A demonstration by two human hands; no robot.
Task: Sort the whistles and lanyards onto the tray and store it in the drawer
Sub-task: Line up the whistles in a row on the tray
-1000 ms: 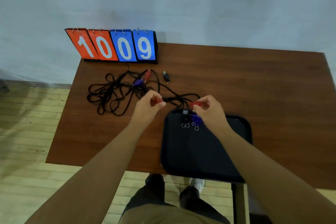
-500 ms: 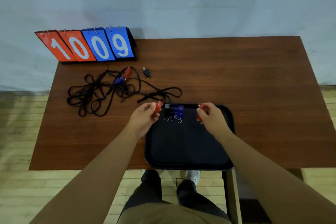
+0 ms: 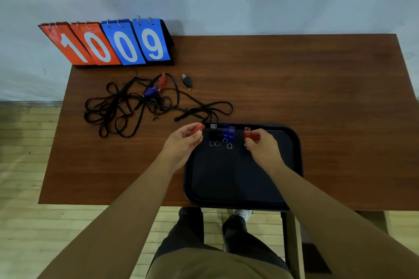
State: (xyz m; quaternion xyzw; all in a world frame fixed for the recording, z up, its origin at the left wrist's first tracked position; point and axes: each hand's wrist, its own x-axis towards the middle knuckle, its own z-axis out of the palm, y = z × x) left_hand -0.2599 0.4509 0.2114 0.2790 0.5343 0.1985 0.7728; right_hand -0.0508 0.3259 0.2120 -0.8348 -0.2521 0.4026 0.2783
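1. My left hand (image 3: 182, 142) pinches a red whistle (image 3: 197, 127) between thumb and fingertips, right at the far-left corner of the black tray (image 3: 297, 154).
2. My right hand (image 3: 264, 146) is curled round a second red whistle (image 3: 250, 135), its split ring on top, above the tray's far edge.
3. The hands are held apart, with the row of sorted whistles between them.
4. In that row I see black whistles (image 3: 213, 132) and blue whistles (image 3: 227, 131) side by side, their rings pointing toward me.
5. The black lanyards (image 3: 127, 108) lie tangled on the wooden table (image 3: 306, 88), left of and beyond the tray, with another red whistle (image 3: 162, 79) and a single blue whistle (image 3: 150, 92) in the tangle.
6. A lone black whistle (image 3: 187, 80) lies just right of the tangle, near the flip scoreboard (image 3: 113, 45) reading 1009.
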